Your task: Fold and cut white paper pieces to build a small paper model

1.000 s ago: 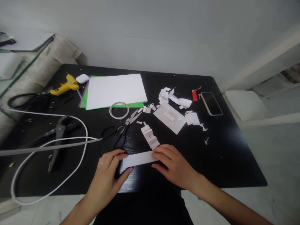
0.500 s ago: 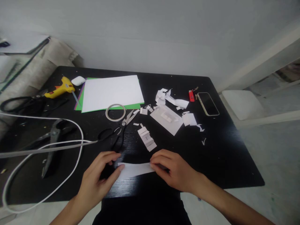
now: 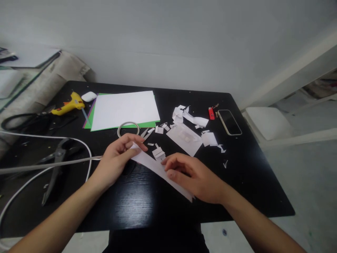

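A white paper strip (image 3: 158, 169) slants down to the right above the black table. My left hand (image 3: 118, 154) pinches its upper left end between thumb and fingers. My right hand (image 3: 193, 177) is curled at the lower right part, its thumb over the strip and its fingers on the far side. Just beyond the right fingertips lies a small folded white paper piece (image 3: 158, 153), partly covered by the hand and strip. Scissors (image 3: 147, 135) lie behind my left hand, with only blade tips showing clearly. A ring-shaped roll of tape (image 3: 121, 127) is beside them.
White and green sheets (image 3: 126, 109) lie at the back left, near a yellow glue gun (image 3: 70, 104). Pliers (image 3: 56, 161) and a white cable (image 3: 88, 151) occupy the left. Paper scraps (image 3: 180, 114), a flat sheet (image 3: 189, 146), red lighter (image 3: 211, 113) and phone (image 3: 230, 122) lie right.
The strip has been raised and turned from nearly level to a downward slant. My left hand has moved up and away from me, over the scissors. My right hand has risen slightly.
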Available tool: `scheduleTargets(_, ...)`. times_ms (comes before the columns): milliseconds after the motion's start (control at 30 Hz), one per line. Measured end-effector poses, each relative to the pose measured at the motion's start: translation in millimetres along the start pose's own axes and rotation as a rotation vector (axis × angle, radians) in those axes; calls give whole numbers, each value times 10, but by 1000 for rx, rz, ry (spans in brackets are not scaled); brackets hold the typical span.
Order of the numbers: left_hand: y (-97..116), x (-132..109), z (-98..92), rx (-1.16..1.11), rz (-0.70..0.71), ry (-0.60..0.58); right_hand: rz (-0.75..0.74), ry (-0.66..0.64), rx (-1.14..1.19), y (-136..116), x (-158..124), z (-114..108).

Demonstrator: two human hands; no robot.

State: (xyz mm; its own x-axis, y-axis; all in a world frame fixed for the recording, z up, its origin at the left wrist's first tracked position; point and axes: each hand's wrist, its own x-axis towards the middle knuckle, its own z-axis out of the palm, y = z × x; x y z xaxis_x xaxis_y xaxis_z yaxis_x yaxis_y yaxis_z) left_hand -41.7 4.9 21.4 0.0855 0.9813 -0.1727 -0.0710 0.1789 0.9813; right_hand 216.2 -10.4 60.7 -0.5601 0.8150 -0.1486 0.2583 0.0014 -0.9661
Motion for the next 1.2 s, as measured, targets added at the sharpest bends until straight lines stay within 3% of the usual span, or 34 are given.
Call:
scheduleTargets(167, -73, 135, 43, -152, -85, 44, -1, 250, -247, 66, 115, -1)
scheduleTargets(333, -73, 206, 81, -272, -173, -16, -49, 290, -568, 385, 239, 276)
scheduleTargets(500, -177, 221, 68, -336, -212, -110, -72, 273, -702, 506, 276, 414)
scheduleTargets(600, -227, 199, 33, -366, -212, -134, -46, 298, -647, 506, 284, 316)
scheduleTargets(800, -243, 194, 7, -432, -211, -175, 25, 516, -558, 494, 344, -197)
scheduleTargets(933, -267, 223, -6, -465, -198, -197, 58, 573, -577, 524, 368, -418)
scheduleTargets(1033, -285, 228, -22, -465, -195, -212, 16, 571, -654, 554, 362, -411)
scheduleTargets(1133, -294, 215, -22, -459, -179, -227, -134, 598, -728, 537, 357, -277)
scheduleTargets(1200, -295, 202, -11, -441, -158, -236, -243, 603, -656, 488, 359, -142)
